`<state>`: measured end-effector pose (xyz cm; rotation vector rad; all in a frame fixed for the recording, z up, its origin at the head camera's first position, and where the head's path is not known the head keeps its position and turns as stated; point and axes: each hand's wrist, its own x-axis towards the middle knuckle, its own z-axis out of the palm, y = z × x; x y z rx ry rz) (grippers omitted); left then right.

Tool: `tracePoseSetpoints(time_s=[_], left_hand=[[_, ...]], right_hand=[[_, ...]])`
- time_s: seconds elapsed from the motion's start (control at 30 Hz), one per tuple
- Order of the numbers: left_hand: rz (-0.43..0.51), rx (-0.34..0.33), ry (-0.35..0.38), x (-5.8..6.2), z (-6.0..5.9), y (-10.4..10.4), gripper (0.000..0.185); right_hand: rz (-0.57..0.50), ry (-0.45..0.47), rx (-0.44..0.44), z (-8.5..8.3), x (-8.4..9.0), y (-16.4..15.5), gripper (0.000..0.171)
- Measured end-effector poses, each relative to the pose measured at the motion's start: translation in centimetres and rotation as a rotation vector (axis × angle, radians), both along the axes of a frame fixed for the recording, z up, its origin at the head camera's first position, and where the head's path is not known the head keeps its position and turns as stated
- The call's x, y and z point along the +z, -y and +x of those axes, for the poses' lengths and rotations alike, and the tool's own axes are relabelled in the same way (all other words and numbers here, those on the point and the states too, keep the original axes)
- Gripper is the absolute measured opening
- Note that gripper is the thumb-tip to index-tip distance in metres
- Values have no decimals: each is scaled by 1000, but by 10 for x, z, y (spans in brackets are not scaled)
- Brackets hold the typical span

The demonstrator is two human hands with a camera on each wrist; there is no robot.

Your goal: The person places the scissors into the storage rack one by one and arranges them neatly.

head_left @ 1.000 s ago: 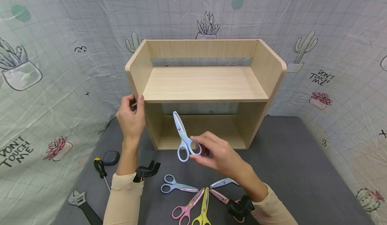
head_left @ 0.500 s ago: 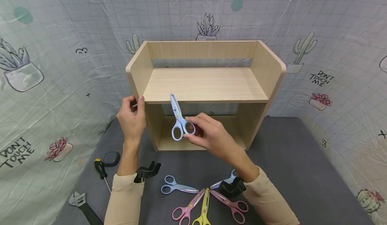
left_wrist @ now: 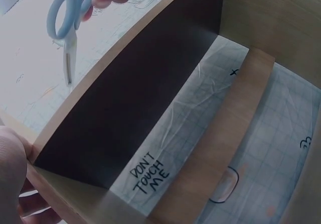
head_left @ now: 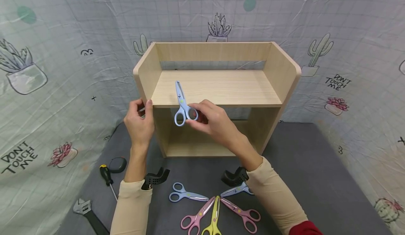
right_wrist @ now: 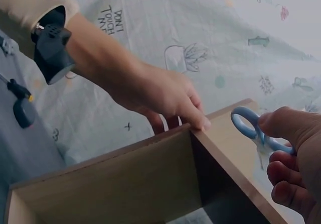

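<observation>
A light wooden two-level shelf point(head_left: 218, 89) stands on the grey mat. My right hand point(head_left: 209, 117) pinches the handles of light blue scissors point(head_left: 181, 103), blades pointing away over the front left of the upper board. The same blue scissors point(left_wrist: 65, 28) show in the left wrist view, and as blue scissors point(right_wrist: 253, 128) in the right wrist view. My left hand point(head_left: 139, 121) grips the shelf's left side panel at its front edge, thumb on the corner; this left hand point(right_wrist: 165, 96) is plain in the right wrist view.
Several scissors lie on the mat in front: blue point(head_left: 185, 194), pink point(head_left: 196, 219), yellow point(head_left: 213, 217), pink point(head_left: 242, 214), another blue point(head_left: 235, 191). A screwdriver point(head_left: 105, 177), a black tape measure point(head_left: 117, 164) and a wrench point(head_left: 87, 214) lie at the left. Printed cloth point(head_left: 47, 70) surrounds the scene.
My right hand has lifted the blue scissors up and away, from in front of the lower opening to over the upper board. My left hand has stayed on the side panel.
</observation>
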<state>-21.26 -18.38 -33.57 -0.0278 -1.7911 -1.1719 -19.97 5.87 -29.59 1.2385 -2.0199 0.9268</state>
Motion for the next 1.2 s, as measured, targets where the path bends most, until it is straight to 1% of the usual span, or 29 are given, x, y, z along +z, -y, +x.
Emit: tracePoseSetpoints(time_s=[0.23, 0.47, 0.6, 0.8, 0.9, 1.03, 1.2], left_hand=[[-17, 9, 13, -1, 0, 0, 32], [3, 9, -11, 1, 0, 1, 29], [3, 11, -4, 1, 0, 0, 29], [17, 6, -2, 0, -1, 1, 28], [18, 4, -1, 1, 0, 0, 28], [13, -2, 5, 2, 2, 0, 29], [9, 2, 3, 1, 0, 0, 31]], right_hand=[[11, 29, -34, -12, 8, 10, 38], [28, 69, -51, -24, 15, 23, 37], [39, 82, -73, -30, 21, 30, 35], [120, 123, -149, -38, 30, 42, 37], [158, 160, -187, -42, 33, 48, 36], [202, 223, -243, -44, 36, 53, 36], [266, 255, -295, -47, 39, 57, 34]])
